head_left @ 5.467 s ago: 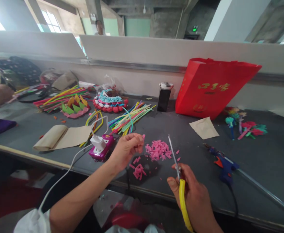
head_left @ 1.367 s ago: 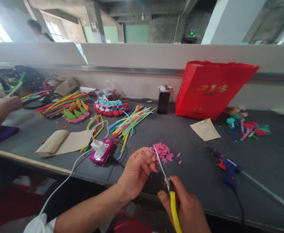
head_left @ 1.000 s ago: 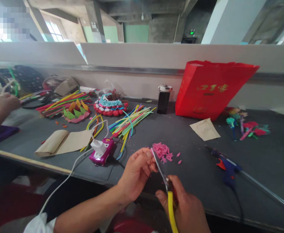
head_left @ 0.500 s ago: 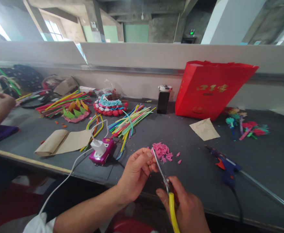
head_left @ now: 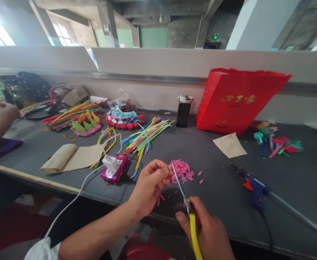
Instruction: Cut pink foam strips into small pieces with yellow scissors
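In my right hand point(head_left: 205, 229) is a pair of scissors point(head_left: 180, 187) with yellow handles, its blades pointing up and away from me. My left hand point(head_left: 154, 182) is closed in a pinch right by the blade tips. Whatever its fingertips hold is too small to make out against the pink behind it. A heap of small pink pieces point(head_left: 182, 170) lies on the dark table just beyond the blades, with a couple of loose ones to its right. More pink bits point(head_left: 160, 198) show beneath my left hand.
A purple power strip point(head_left: 115, 177) with a white plug and cable stands left of my hands. Behind are bundled colourful strips point(head_left: 150, 133), a black bottle point(head_left: 184, 115) and a red bag point(head_left: 236, 103). A glue gun point(head_left: 253, 187) lies right. Another person's hand point(head_left: 3, 113) is far left.
My left hand has shifted slightly up and left, uncovering pink bits below it. The scissors stay nearly in place. The view has moved a little.
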`<control>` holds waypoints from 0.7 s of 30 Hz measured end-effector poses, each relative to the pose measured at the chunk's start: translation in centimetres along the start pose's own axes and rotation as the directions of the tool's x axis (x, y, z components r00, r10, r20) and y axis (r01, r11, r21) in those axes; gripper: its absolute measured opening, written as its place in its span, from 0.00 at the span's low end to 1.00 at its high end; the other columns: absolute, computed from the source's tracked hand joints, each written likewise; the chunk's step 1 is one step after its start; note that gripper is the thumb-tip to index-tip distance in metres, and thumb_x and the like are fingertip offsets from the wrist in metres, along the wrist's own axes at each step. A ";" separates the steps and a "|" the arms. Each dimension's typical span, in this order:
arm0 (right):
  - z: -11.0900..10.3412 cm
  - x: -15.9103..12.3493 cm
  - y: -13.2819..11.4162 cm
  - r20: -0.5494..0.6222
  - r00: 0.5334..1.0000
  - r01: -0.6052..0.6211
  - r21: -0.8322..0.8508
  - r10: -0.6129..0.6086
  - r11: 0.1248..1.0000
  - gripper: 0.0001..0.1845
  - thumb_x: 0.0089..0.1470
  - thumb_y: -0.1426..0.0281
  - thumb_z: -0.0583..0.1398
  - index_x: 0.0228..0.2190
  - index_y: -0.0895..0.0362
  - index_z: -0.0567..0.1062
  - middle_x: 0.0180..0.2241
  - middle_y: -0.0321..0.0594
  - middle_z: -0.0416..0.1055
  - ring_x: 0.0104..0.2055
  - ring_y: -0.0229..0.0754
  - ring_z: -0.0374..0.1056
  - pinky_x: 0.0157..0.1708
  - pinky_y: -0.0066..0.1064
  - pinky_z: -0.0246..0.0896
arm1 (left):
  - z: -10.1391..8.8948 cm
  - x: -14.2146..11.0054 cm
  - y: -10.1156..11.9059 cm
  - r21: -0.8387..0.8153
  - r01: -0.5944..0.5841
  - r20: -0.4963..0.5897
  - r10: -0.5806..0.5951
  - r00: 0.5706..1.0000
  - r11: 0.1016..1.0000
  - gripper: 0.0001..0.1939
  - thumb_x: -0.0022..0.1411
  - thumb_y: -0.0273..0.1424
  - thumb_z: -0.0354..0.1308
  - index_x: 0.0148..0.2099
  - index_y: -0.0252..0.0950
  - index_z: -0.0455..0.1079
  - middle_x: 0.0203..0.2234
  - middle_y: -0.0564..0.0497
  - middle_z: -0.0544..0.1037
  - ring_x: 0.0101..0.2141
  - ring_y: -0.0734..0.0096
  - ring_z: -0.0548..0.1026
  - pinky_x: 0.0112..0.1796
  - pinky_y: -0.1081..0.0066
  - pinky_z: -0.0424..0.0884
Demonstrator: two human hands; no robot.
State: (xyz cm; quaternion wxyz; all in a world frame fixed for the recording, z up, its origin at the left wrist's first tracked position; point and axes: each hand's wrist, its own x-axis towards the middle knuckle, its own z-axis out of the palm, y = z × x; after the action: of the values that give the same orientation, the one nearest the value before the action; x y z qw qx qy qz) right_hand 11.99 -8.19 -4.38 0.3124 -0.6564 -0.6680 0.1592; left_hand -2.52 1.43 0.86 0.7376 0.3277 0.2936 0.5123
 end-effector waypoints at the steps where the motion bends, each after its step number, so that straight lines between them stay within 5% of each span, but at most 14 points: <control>1: 0.0 0.0 0.0 -0.002 1.000 0.001 -0.010 -0.001 1.000 0.22 0.59 0.46 0.48 0.35 0.50 0.65 0.15 0.26 0.68 0.16 0.40 0.70 0.17 0.25 0.54 | -0.1 0.1 0.1 0.021 -0.019 -0.011 0.020 1.000 1.000 0.05 0.54 0.24 0.62 0.30 0.33 0.68 0.23 0.55 0.72 0.23 0.80 0.68 0.28 0.79 0.64; 7: 0.0 0.0 -0.2 -0.012 1.000 0.020 -0.091 -0.021 0.996 0.23 0.59 0.45 0.45 0.35 0.49 0.64 0.14 0.26 0.68 0.16 0.42 0.71 0.15 0.26 0.53 | -0.3 0.3 0.8 0.236 -0.166 -0.068 0.187 0.980 0.957 0.07 0.52 0.27 0.65 0.30 0.33 0.69 0.22 0.55 0.72 0.23 0.80 0.67 0.27 0.78 0.64; 13: 0.1 -0.2 -0.2 -0.008 0.999 0.030 -0.079 -0.031 0.996 0.24 0.59 0.44 0.45 0.35 0.49 0.65 0.14 0.26 0.69 0.16 0.41 0.71 0.15 0.26 0.53 | -0.4 0.1 1.2 0.486 -0.301 -0.055 0.373 0.926 0.821 0.08 0.51 0.28 0.66 0.32 0.35 0.69 0.24 0.55 0.72 0.25 0.78 0.68 0.28 0.78 0.65; 21: 0.0 -0.1 -0.1 -0.023 0.996 0.078 -0.118 -0.082 0.990 0.22 0.60 0.46 0.45 0.36 0.50 0.64 0.14 0.27 0.69 0.15 0.42 0.71 0.14 0.27 0.51 | 0.2 -0.5 1.3 0.593 -0.415 0.000 0.515 0.857 0.690 0.15 0.49 0.23 0.64 0.41 0.38 0.71 0.25 0.54 0.75 0.26 0.74 0.72 0.33 0.74 0.68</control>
State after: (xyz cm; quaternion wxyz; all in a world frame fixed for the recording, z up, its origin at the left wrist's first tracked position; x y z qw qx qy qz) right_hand 11.86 -8.26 -4.36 0.2888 -0.6483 -0.6976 0.0981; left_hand -3.25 1.23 2.11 0.4220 0.5538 0.4012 0.5952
